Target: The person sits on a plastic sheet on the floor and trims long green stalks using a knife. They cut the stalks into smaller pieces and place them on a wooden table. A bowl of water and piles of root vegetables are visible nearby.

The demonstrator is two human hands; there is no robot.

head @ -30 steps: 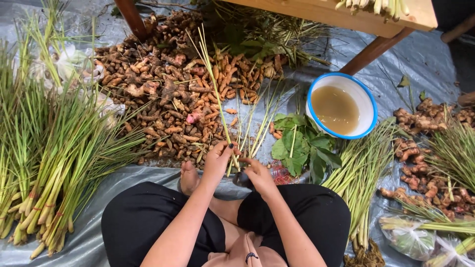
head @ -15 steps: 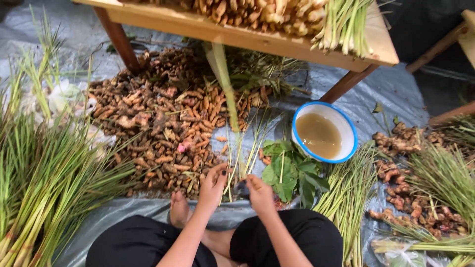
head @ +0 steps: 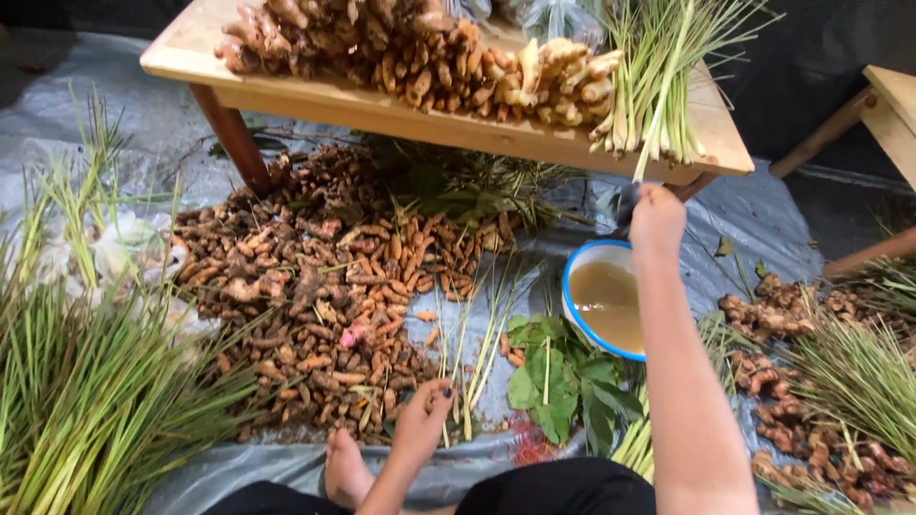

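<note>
Far left, a heap of lemongrass stalks lies on the grey plastic sheet that covers the floor. Right of it spreads a wide pile of brown and orange turmeric roots; a bare foot rests at its near edge.

The left hand lies low at the near edge of the root pile, fingers loosely bent, its grip around the near ends of a few thin green stalks that lie on the sheet and run away toward the far side. Whether the fingers close fully around them cannot be told.

Just right of those stalks sits a cluster of broad green leaves, and beyond it a blue-rimmed white bowl of cloudy brown liquid.

The right hand is raised above the far rim of the bowl, at the near edge of the wooden bench. Its grip is closed in a fist around the lower end of a single lemongrass stalk, which rises upward across a bundle of lemongrass lying on the bench. Ginger roots are piled along the bench to the left of that bundle.

Far right, more ginger pieces and grass-like stalks lie on the sheet.
</note>
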